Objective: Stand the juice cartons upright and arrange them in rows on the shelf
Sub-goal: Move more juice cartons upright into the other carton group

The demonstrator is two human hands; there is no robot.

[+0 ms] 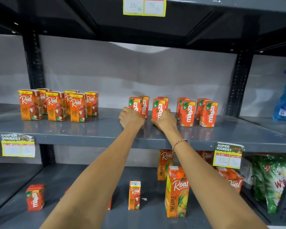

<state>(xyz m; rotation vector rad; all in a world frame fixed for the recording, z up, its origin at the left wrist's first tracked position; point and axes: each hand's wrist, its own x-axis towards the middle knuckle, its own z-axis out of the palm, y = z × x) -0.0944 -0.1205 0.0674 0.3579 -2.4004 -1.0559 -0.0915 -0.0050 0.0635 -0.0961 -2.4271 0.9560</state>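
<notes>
Each hand, left (130, 117) and right (165, 120), grips an upright Maaza carton (158, 109), long axis vertical.

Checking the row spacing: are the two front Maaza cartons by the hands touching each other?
Apart. The head view shows a strip of grey shelf and back wall between the left front Maaza carton and the right front Maaza carton.

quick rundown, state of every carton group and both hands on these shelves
Real litchi cartons: upright, two rows, middle shelf left
Maaza cartons: upright, in front-and-back pairs
left hand: closed on a front Maaza carton
right hand: closed on the next Maaza carton
Real pineapple carton: upright, lower shelf
lone Maaza carton: upright, lower shelf
</notes>
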